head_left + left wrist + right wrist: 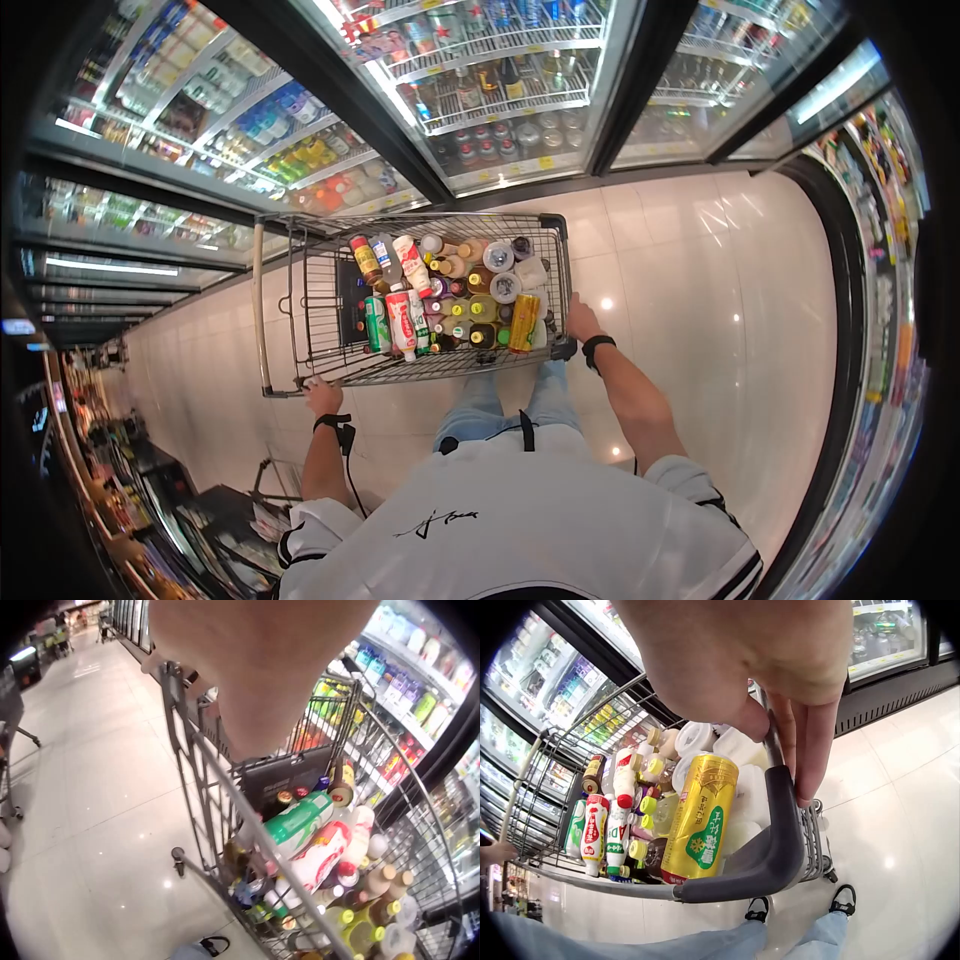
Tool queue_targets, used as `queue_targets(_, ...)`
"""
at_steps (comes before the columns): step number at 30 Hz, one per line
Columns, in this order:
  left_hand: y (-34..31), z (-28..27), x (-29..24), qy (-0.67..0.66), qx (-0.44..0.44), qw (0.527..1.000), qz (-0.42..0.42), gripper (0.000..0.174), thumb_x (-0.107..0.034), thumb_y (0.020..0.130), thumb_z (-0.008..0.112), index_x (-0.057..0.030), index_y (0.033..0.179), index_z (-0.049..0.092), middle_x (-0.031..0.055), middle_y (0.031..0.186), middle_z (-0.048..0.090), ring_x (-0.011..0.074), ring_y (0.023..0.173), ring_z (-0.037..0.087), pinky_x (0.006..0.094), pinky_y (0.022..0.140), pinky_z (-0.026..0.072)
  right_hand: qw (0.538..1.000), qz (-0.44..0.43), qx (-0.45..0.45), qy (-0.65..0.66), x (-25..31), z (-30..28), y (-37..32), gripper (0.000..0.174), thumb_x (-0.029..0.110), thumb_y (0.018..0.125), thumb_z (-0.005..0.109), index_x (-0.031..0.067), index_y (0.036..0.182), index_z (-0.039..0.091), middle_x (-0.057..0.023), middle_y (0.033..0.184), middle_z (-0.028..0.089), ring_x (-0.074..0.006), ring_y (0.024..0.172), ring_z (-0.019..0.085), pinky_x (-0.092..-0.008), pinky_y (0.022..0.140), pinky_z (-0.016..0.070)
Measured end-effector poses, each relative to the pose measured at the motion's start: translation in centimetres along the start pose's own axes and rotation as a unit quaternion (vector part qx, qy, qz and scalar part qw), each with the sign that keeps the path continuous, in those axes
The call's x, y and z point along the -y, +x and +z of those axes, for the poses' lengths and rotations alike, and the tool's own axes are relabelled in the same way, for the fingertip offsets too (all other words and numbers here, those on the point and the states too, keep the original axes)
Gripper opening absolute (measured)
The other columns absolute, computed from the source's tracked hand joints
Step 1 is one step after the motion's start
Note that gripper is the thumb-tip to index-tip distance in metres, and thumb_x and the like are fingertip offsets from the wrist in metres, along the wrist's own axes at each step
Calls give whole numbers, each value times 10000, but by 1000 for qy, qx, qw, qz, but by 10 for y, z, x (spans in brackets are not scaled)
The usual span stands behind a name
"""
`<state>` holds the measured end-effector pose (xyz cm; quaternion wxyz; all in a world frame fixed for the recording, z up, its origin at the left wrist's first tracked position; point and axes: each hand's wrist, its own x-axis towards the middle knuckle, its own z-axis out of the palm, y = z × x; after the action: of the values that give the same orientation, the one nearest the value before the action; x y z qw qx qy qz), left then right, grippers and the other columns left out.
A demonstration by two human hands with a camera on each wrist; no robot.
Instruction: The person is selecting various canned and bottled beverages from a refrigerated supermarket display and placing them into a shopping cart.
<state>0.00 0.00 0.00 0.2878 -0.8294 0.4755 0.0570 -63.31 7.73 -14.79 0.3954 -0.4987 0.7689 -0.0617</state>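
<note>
A wire shopping cart (430,378) filled with bottles and cans stands in front of the person. In the head view the left hand (322,396) holds the cart's near corner at the handle end. The right hand (582,318) grips the rim at the opposite end, its thumb and fingers around the bar in the right wrist view, where the hand (757,667) is above the grey corner bumper (780,840). Beside it lies a gold can (701,817). A green bottle (300,823) and a red-and-white bottle (319,859) lie in the basket, below the left hand (251,667).
Glass-doored coolers (520,90) with bottles and cans line the far side, close to the cart. Pale tiled floor (690,300) extends right and left. Stocked shelves (885,250) curve along the right edge. Dark stands (215,515) are at the lower left.
</note>
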Motion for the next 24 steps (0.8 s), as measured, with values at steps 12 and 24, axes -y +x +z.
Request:
queue_targets(12, -39, 36, -9, 43, -53, 991, 115, 574, -460, 915, 573, -127, 1375, 488, 133, 1434, 456, 372, 1405, 287, 648, 991, 353, 998, -5, 24, -53, -3, 3, 36, 492, 44, 759, 675, -61, 1126, 365, -322, 936, 645, -475, 918, 644, -509, 811, 541)
queue_targets(24, -12, 41, 21, 93, -50, 992, 77, 744, -508, 821, 669, -140, 1418, 419, 169, 1441, 418, 402, 1401, 258, 638, 997, 353, 996, -18, 50, -69, 53, 27, 50, 594, 54, 740, 692, -86, 1186, 327, -331, 968, 633, -471, 940, 636, -486, 832, 539)
